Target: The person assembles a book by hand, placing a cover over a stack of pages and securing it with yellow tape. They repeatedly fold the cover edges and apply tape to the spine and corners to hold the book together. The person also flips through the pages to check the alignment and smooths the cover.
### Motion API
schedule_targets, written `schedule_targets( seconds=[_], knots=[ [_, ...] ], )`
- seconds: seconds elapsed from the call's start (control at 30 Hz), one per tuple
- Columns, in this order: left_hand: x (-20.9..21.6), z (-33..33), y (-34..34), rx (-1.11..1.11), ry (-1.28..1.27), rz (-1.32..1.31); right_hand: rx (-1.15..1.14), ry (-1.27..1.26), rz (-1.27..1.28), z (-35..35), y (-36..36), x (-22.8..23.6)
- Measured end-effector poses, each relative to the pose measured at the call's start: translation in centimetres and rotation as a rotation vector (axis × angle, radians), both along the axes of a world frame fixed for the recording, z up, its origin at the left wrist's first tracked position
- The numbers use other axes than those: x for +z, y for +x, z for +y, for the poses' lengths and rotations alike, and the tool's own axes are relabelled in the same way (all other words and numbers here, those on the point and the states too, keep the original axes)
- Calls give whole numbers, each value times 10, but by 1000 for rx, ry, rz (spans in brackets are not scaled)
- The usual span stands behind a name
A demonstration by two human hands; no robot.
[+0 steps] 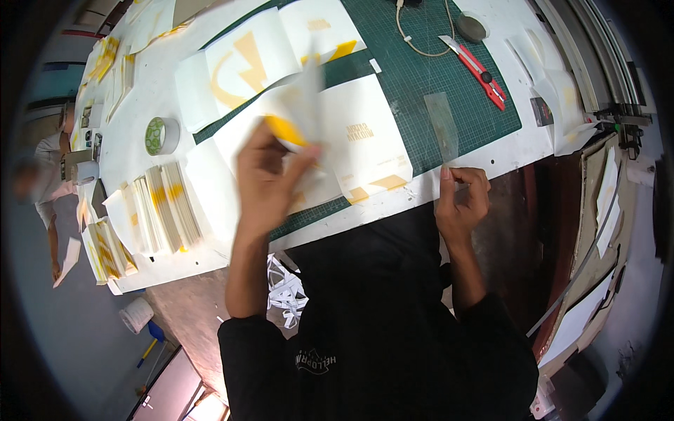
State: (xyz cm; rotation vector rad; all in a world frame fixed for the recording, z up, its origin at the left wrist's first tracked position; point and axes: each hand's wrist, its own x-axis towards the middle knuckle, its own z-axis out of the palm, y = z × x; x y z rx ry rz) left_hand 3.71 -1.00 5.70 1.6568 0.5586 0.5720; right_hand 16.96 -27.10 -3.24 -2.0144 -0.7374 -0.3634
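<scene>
White sheet with yellow printed shapes (298, 105): pinched at lower edge by left hand (265, 184), thumb and fingers closed on it, lifted and blurred above table (337, 223). Best peeled slowly, low angle, to avoid creasing. Right hand (460, 200): grip closed on near end of clear plastic strip (442, 126), pressing it flat. Beyond grip: green cutting mat (421, 70), red utility knife (477, 70); tape roll (161, 135) left.

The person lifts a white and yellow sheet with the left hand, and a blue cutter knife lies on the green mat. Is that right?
Not quite. The head view shows the cutter knife is red, not blue. The rest holds: it lies on the green mat, and the left hand lifts a white and yellow sheet.
</scene>
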Motion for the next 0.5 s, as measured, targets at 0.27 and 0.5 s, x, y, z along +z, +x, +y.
schedule_targets(
  seconds=[0.27,0.5],
  knots=[
    [70,115,28,453,582,-557,41,56,53,-5,-2,-3],
    [25,166,150,-20,1103,33,104,56,46,-5,-17,6]
  ],
)
